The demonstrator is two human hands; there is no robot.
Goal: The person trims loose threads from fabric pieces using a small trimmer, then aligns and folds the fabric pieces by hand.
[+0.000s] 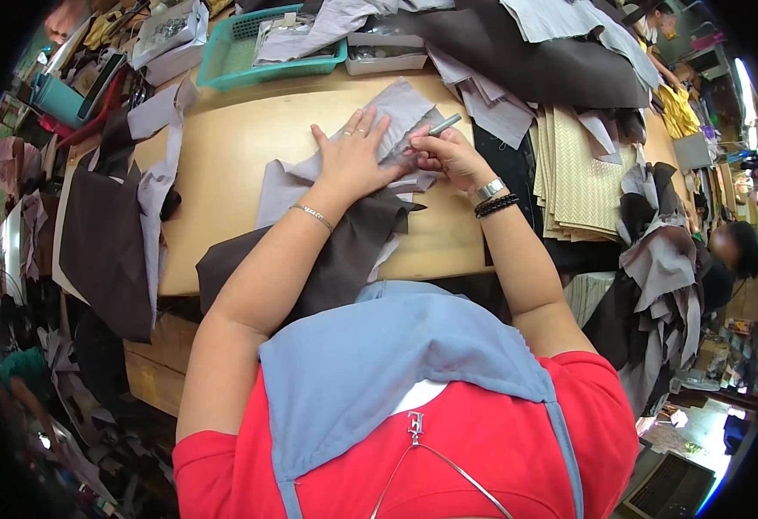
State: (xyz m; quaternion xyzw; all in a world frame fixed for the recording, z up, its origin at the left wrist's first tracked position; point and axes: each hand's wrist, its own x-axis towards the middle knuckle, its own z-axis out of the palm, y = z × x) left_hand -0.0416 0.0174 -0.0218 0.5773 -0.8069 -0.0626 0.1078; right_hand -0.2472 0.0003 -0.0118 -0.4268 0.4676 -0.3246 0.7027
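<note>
My left hand [355, 161] lies flat with its fingers spread on a pale grey piece of material [285, 186], pressing it to the wooden table. In my right hand [453, 158] is a silver-grey pen [445, 124], gripped near the material's right edge with its upper end tilted up to the right. My fingers hide the pen's tip, so I cannot tell whether it touches the material. Dark brown material [344, 259] is bunched under my left forearm and drapes over the near table edge.
A teal basket [214, 65] and a white box of small parts [386, 60] stand at the back of the table [223, 147]. Woven-textured cream sheets [579, 177] are stacked at right. Dark brown material [106, 233] hangs over the left edge. Other people sit around.
</note>
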